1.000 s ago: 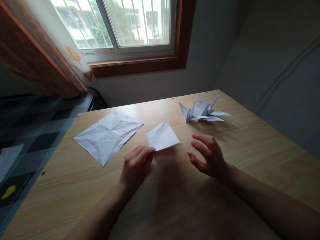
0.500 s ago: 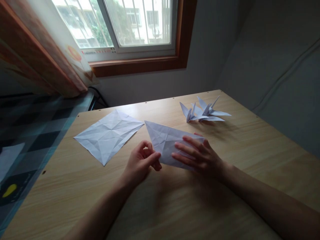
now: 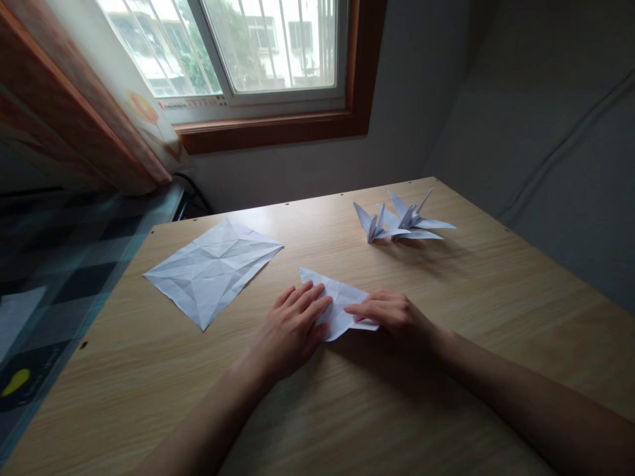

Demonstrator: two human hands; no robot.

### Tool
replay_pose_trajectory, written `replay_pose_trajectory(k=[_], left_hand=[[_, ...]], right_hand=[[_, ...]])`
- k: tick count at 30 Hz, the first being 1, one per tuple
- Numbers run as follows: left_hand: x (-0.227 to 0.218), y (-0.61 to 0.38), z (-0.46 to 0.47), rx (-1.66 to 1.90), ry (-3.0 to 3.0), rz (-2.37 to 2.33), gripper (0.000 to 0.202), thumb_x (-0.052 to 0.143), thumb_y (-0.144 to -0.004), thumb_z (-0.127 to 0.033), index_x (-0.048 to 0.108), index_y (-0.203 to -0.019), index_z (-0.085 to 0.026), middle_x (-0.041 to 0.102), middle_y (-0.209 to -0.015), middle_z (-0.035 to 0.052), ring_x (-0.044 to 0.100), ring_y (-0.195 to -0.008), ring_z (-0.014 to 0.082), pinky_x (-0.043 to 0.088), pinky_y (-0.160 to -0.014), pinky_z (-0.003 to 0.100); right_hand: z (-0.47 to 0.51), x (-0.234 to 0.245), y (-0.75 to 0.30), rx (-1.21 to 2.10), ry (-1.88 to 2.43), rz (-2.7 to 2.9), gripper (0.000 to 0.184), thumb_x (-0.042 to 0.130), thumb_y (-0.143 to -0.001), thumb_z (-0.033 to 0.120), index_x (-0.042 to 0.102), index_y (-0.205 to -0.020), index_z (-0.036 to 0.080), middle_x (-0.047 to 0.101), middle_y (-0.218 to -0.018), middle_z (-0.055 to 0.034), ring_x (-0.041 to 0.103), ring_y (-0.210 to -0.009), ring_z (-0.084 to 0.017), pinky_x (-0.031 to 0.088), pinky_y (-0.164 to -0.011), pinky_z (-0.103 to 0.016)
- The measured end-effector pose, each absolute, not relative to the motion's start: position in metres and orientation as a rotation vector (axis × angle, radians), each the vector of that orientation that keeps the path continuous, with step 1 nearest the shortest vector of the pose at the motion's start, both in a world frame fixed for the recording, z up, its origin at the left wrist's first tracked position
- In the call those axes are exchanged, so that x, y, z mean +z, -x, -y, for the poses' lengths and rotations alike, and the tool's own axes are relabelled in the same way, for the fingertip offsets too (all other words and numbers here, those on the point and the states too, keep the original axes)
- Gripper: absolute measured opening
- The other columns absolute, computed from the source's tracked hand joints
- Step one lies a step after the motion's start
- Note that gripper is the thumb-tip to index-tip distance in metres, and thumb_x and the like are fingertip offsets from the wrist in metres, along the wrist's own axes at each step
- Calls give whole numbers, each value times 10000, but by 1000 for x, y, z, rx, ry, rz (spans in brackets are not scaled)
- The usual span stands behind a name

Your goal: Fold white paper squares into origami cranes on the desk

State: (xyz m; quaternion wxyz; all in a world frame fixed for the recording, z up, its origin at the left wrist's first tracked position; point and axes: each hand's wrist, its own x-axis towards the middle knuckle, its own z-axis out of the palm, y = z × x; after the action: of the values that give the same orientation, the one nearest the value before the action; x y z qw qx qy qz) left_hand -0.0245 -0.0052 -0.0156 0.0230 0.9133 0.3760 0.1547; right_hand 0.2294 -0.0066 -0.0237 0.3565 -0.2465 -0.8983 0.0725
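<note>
A small folded white paper (image 3: 338, 299) lies on the wooden table (image 3: 446, 344) in front of me. My left hand (image 3: 292, 328) lies flat on its left part with the fingers stretched out. My right hand (image 3: 394, 318) rests on its right edge, fingers laid along the paper and pointing left. Both hands press the paper to the table. Neither hand grips anything.
A larger creased square sheet (image 3: 213, 268) lies unfolded at the left of the table. Two white paper cranes (image 3: 403, 223) stand at the far right. A window (image 3: 258, 46) and curtain (image 3: 84, 99) are behind; a checkered surface (image 3: 59, 264) is beside the table's left edge.
The small paper was held up by my left hand, then unfolded wider between both hands. Now it lies lower and folded on the table under both hands.
</note>
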Motion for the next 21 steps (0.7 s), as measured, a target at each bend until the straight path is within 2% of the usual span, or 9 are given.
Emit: replay_pose_trajectory(k=[3, 6, 10, 13, 17, 21], left_hand=[[-15, 25, 6, 418, -2806, -1169, 381, 484, -936, -326, 565, -1293, -218, 532, -1419, 102, 470, -1321, 305, 351, -1091, 514], [-14, 24, 6, 411, -2792, -1178, 371, 425, -961, -315, 568, -1287, -210, 542, -1410, 100, 471, -1320, 288, 347, -1096, 497], [-13, 23, 6, 406, -2810, -1185, 448, 446, -959, -361, 490, -1378, -208, 540, -1407, 117, 470, -1312, 295, 353, -1086, 495], [-15, 23, 7, 407, -2866, -1180, 436, 482, -941, -326, 509, -1375, -288, 531, -1406, 116, 480, -1294, 320, 367, -1053, 522], [-18, 23, 8, 407, -2902, -1160, 424, 519, -911, -274, 561, -1329, -326, 512, -1415, 116, 466, -1300, 338, 354, -1054, 538], [-14, 24, 9, 345, -2902, -1143, 459, 544, -910, -407, 531, -1360, -318, 487, -1440, 118, 431, -1328, 352, 336, -1069, 553]], right_hand=[[10, -26, -228, 239, 855, 2186, 371, 528, -930, 219, 504, -1297, 171, 729, -975, -89, 683, -771, -176, 543, -700, -287], [10, -27, -227, 236, 1025, 2162, 457, 539, -913, 204, 445, -1359, 170, 657, -1194, -138, 662, -969, -216, 550, -831, -346], [8, -26, -225, 141, 1114, 2307, 297, 529, -915, 183, 612, -1199, 191, 623, -1253, -132, 581, -1130, -269, 486, -959, -448], [7, -25, -224, 141, 1102, 2437, 299, 474, -948, 178, 639, -1197, 197, 626, -1293, -100, 550, -1191, -261, 446, -1010, -453], [8, -21, -224, 146, 1160, 2586, 425, 420, -968, 206, 501, -1384, 182, 519, -1436, -91, 442, -1338, -273, 355, -1098, -500], [9, -19, -230, 143, 1278, 2702, 525, 387, -983, 315, 343, -1488, 181, 359, -1543, -96, 306, -1426, -322, 276, -1127, -580]])
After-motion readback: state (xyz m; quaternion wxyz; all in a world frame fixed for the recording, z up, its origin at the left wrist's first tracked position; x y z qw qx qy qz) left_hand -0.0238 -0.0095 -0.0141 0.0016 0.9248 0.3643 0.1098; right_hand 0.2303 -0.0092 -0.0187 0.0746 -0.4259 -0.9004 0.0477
